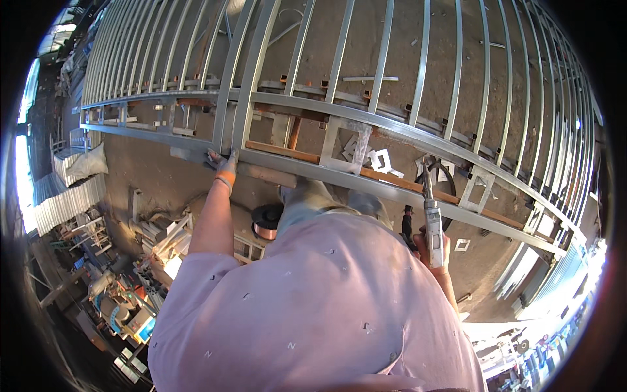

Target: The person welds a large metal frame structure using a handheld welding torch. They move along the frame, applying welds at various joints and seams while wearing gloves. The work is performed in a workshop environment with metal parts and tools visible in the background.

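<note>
A long metal railing frame (392, 191) of silvery square tubes lies across in front of me. My left hand (223, 164), in a glove with grey fingers and an orange cuff, rests on its near rail beside a pair of close-set uprights (235, 111). Its fingers are spread against the metal. At the right, my right hand (436, 248) is closed around a grey welding gun (432, 219). The gun's narrow neck points away from me over the near rail; whether its tip touches anything is unclear. Square cut-out plates (480, 189) sit between the two rails.
A black spool of copper-coloured wire (266, 230) stands on the floor below my left arm. Offcuts and tools (130, 307) are heaped at the lower left. A black cable (449, 196) loops near the gun. White cut plates (381, 161) lie on the ground beneath the frame.
</note>
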